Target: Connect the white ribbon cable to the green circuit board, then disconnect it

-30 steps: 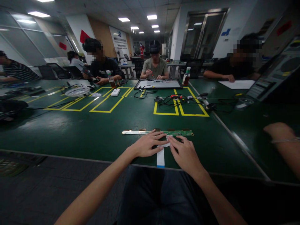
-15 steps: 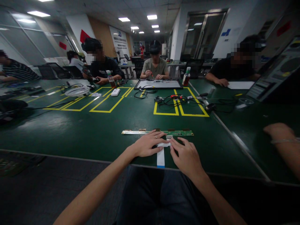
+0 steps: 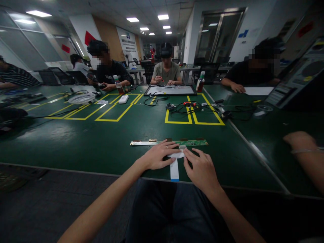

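Note:
A long narrow green circuit board (image 3: pixel 194 143) lies across the table near its front edge. A white ribbon cable (image 3: pixel 174 169) with a blue end runs from the board's middle toward my lap, folded near the board. My left hand (image 3: pixel 159 155) lies flat, fingers spread, over the board's lower edge and the cable's fold. Beside the small connector (image 3: pixel 182 147), my right hand (image 3: pixel 201 167) presses its fingertips on the cable's upper end, thumb and forefinger near each other. Part of the cable is hidden under my left fingers.
Black cables (image 3: pixel 186 108) and a red-handled tool (image 3: pixel 189 104) lie farther back. A white case (image 3: pixel 123 99), a bottle (image 3: pixel 200 82) and a framed panel (image 3: pixel 154 90) stand or lie beyond. At right, another person's arm (image 3: pixel 303 145) rests on the table. People sit opposite.
The view has shifted slightly. The cable's blue end has swung a little to the right. Both hands keep nearly the same pose.

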`<state>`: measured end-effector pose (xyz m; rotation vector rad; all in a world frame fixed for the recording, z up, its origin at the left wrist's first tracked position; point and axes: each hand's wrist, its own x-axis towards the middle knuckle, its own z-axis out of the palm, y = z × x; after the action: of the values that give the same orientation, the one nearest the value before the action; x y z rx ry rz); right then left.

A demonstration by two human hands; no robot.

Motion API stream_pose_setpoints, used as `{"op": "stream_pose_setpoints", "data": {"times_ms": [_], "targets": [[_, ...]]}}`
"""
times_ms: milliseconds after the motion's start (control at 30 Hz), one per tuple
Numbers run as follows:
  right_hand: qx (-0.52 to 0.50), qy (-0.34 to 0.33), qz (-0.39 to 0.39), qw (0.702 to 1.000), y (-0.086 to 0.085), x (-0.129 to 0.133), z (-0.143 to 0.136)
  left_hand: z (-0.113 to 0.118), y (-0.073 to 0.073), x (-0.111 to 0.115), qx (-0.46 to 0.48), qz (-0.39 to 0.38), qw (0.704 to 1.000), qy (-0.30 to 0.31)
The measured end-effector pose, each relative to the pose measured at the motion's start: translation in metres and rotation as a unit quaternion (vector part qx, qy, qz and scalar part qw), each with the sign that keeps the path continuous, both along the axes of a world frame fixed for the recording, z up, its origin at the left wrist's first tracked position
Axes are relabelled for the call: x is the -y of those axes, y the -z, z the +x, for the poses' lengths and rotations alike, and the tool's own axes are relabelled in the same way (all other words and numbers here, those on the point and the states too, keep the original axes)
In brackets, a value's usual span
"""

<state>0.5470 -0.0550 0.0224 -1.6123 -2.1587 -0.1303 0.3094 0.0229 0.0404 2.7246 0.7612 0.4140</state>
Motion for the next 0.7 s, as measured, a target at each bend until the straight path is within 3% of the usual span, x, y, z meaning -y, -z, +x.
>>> {"op": "stream_pose_setpoints", "data": {"times_ms": [700], "targets": [[-0.023,-0.035,-0.001,0.999,-0.0006,-0.0004,-0.0009,-0.0006,0.0023,-0.0040,-0.028,0.006,0.999,0.031]]}}
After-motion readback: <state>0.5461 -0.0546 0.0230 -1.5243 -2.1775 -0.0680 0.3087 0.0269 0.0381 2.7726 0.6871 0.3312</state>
